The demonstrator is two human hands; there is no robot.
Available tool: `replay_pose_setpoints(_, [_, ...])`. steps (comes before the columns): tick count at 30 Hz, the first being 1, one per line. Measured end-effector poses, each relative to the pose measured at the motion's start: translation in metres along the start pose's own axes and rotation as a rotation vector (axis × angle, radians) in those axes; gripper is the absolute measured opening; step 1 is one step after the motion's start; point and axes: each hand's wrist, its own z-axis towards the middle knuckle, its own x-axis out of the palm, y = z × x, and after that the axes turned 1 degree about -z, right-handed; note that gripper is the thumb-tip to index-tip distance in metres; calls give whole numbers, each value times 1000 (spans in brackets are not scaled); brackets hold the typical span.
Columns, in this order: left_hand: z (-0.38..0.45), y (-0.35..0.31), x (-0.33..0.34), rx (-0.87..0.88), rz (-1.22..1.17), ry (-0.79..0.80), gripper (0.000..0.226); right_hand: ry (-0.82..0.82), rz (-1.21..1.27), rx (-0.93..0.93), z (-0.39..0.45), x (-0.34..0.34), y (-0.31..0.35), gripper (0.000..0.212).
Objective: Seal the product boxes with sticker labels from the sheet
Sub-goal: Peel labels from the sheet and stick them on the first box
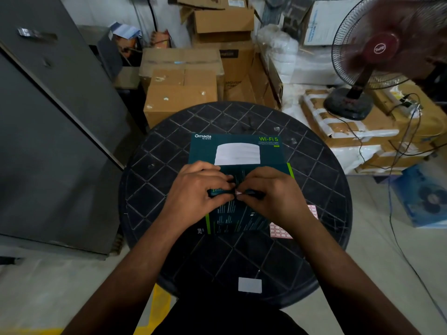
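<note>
At frame centre, my left hand (197, 189) grips the dark teal cardboard product box (238, 151). My right hand (271, 191) pinches a small pale sticker label (237, 192) against its edge.

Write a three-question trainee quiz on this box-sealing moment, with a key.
1. True or false: the sticker sheet lies on the round table, partly under the right forearm.
2. Where is the small sticker now?
A. still on the sheet
B. between the fingertips of both hands, at the near edge of the product box
C. on the floor
3. Fill in: the large green print at the box's top right reads "Wi-Fi ___".

Key
1. True.
2. B: the left hand and right hand meet over it at the box edge.
3. 5.
</note>
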Motion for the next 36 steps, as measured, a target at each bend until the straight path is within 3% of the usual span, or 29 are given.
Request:
replay_pose_setpoints(5, [1,3,0,13,-17,-3,27,-53,19,-64,-5,5,-4,17])
replay_pose_setpoints(9, [-1,3,1,12,-40,-10,29,-44,177,62,-2,-5,-7,35])
replay_pose_setpoints(11, [-1,3,1,16,-34,-9,28,-52,218,62,0,-4,-5,27])
replay_pose_setpoints(18, [1,6,0,-43,-61,-13,29,-194,-156,-85,-5,12,-1,9])
replay_pose_setpoints(20, [4,8,-1,-53,-74,-4,28,-224,-202,-36,-10,15,-3,8])
replay_pose_setpoints(23, [6,11,-5,-66,-125,8,25,-205,-54,136,-13,16,-15,19])
replay_pose_setpoints(27, [2,20,-11,-48,-169,17,26,-161,16,176,-16,3,-26,36])
replay_pose_setpoints(32, [-10,8,-3,61,232,-35,28,-235,-106,131,-8,14,-11,12])
replay_pose_setpoints(36, [-13,1,10,37,110,-170,17,-316,-112,90,-12,19,-8,8])
